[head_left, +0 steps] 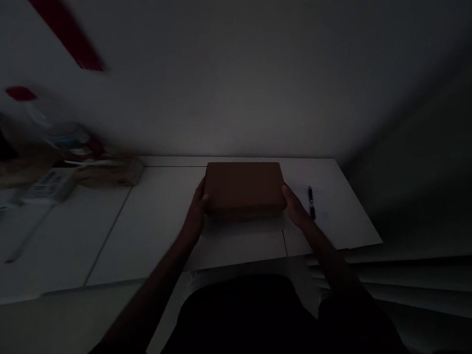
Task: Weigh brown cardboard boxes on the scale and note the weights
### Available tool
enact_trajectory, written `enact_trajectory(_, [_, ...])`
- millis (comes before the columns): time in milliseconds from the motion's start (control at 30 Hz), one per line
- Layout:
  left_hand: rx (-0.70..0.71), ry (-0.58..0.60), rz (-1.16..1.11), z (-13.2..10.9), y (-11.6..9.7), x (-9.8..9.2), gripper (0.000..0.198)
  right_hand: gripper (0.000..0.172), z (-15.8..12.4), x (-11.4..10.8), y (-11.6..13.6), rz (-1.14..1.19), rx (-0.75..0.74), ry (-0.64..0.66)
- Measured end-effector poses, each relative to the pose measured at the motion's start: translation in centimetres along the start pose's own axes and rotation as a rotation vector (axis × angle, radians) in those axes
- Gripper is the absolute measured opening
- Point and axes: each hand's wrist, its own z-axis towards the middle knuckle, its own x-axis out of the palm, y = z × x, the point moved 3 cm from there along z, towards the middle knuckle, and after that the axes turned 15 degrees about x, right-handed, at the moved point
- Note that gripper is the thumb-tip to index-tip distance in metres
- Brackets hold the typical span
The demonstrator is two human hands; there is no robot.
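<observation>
Between my two hands is a brown cardboard box point(244, 186), its flat top facing up. My left hand point(197, 209) grips the box's left end, with the thumb at the near left corner. At the opposite end, my right hand point(294, 205) is closed on the right side, its thumb near the top edge. The box is over the white table point(154, 208); dim light keeps me from telling whether it rests on it. Just right of my right hand, a black pen point(312, 203) lies on a sheet of paper point(299, 189) with printed or written marks.
Blurred clutter fills the table's left part: a brown paper bag or packet point(110, 171), a clear bottle point(72, 136), a white box point(49, 184). A red strip point(59, 21) hangs on the wall point(245, 67) behind. The table's right edge ends beside a dark surface.
</observation>
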Motion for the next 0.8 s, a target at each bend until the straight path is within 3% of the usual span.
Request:
enact_trajectory(167, [0.002, -0.019, -0.013, -0.1, 0.0, 0.7, 0.062, 0.084, 0.0, 0.3, 0.3, -0.014, -0.024, -0.01])
enact_trajectory(300, [-0.023, -0.088, -0.014, -0.2, -0.1, -0.8, 0.064, 0.08, 0.1, 1.6, 1.2, -0.043, -0.077, 0.034])
enact_trajectory(467, [0.033, -0.212, -0.001, -0.1, -1.9, -5.1, 0.064, 0.081, 1.3, 5.7, 3.8, -0.064, -0.174, 0.144])
enact_trajectory(667, [0.11, -0.421, -0.026, -1.1, -5.3, -11.0, 0.07, 0.083, 3.1, 13.0, 7.8, -0.144, -0.258, 0.304])
enact_trajectory(800, [0.111, -0.532, 0.063, -2.7, -6.1, -14.6, 0.072, 0.087, 4.1, 18.0, 9.0, -0.149, -0.312, 0.444])
